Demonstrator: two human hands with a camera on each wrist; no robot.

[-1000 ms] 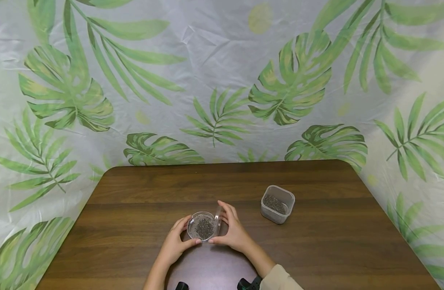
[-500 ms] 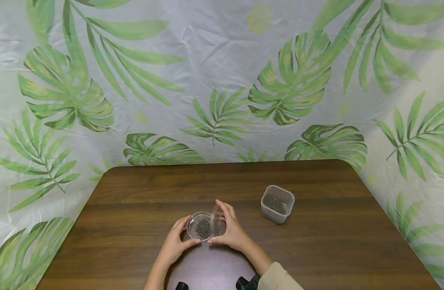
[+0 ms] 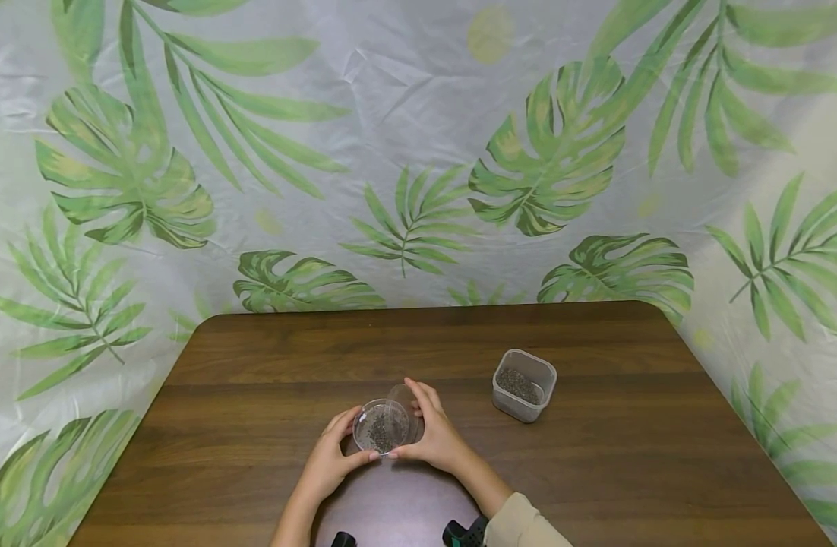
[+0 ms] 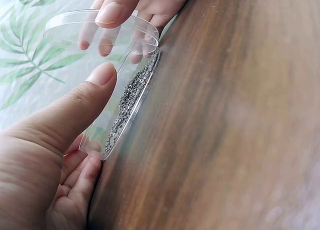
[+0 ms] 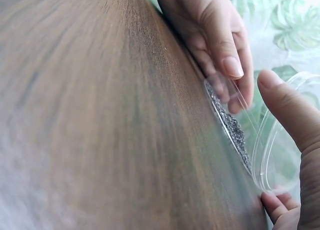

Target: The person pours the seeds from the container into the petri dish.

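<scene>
A clear petri dish (image 3: pixel 365 427) rests on the table with a heap of small dark grains (image 4: pixel 131 92) in it. My left hand (image 3: pixel 326 460) grips the dish's side between thumb and fingers. The petri dish lid (image 4: pixel 65 36), also clear, is in my right hand (image 3: pixel 439 441), thumb on the near edge and fingers on the far edge. It leans over the dish's right part, its right side raised and its lower edge close above the grains. In the right wrist view the tilted lid (image 5: pixel 280 155) stands beside my right thumb.
A square translucent plastic tub (image 3: pixel 521 409) holding similar dark grains stands to the right on the brown wooden table (image 3: pixel 268 365). Behind the table hangs a leaf-print sheet (image 3: pixel 418 114). Black devices (image 3: pixel 465 534) show near the table's front edge.
The lid has tipped from nearly upright toward the left, covering more of the dish. My right fingertips have shifted slightly left with it. The left hand and dish have stayed in place.
</scene>
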